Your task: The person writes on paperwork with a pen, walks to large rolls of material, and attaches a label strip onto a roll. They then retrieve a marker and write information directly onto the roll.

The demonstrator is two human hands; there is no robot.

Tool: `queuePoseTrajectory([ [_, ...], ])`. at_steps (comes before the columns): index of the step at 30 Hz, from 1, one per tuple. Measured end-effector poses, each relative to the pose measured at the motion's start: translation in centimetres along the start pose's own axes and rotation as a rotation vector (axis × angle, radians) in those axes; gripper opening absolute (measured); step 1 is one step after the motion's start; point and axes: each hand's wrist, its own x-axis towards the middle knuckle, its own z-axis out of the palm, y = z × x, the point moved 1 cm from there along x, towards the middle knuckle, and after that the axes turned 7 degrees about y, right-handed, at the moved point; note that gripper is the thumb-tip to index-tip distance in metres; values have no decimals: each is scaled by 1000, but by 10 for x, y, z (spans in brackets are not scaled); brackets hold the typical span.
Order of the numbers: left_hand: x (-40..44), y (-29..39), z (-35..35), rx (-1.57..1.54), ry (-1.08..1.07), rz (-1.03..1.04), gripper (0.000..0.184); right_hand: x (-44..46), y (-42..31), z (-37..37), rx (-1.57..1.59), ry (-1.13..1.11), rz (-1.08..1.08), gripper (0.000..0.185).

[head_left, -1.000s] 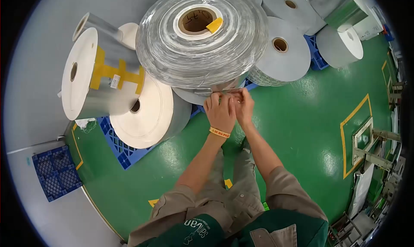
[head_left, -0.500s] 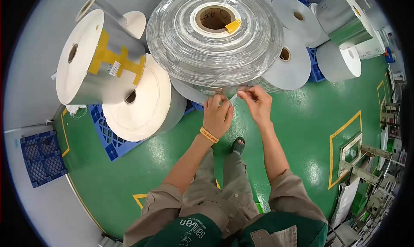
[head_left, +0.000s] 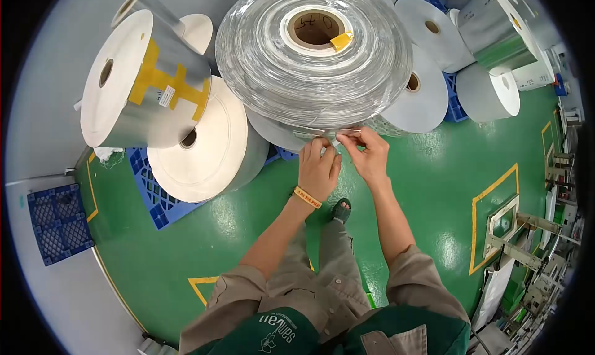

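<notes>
A big roll of clear plastic film [head_left: 266, 64] fills the top middle, its brown cardboard core [head_left: 315, 28] facing up with a piece of yellow tape [head_left: 341, 41] on the rim. Just below its near edge, my left hand [head_left: 319, 168] is closed, fingers bent around one end of a thin pale strip [head_left: 336, 142]. My right hand [head_left: 370, 155] pinches the strip's other end between thumb and forefinger. Whether the strip is tape or film, I cannot tell. A shiny flat piece [head_left: 308, 133] shows at the roll's edge beside the left fingertips.
Large white rolls [head_left: 198, 144] and a silver roll with yellow tape [head_left: 162, 85] stand at the left on a blue pallet [head_left: 158, 194]. More rolls [head_left: 427, 26] stand at the right. Machinery [head_left: 527, 249] lines the far right of the green floor [head_left: 427, 188].
Both hands stay close together at the strip. My left hand sits slightly farther right and lower. The view has shifted a little, so the film roll appears slightly to the right.
</notes>
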Motion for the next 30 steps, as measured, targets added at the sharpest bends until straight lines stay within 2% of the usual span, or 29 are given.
queuePoseTrajectory([
  [8,0,10,21,154,58,-98,20,3,-3,-4,-28,-12,45,14],
  [15,7,22,44,206,226,-198,22,3,-9,-10,79,-60,182,18],
  [18,12,31,51,167,188,-301,30,-6,-19,-26,-109,0,31,16],
  [22,26,44,54,172,186,-401,39,-36,1,-76,-128,201,404,12],
  [23,25,42,59,214,136,-463,46,-48,6,-91,-197,134,435,11],
  [26,36,40,79,-64,139,-805,57,-90,11,-133,-362,-62,505,10],
  [27,53,35,81,-228,51,-1074,58,-108,8,-147,-395,-131,528,10],
  [29,79,29,81,-465,-55,-1383,60,-157,11,-180,-425,-212,581,11],
  [30,79,27,84,-535,-69,-1425,62,-175,3,-197,-432,-223,638,12],
])
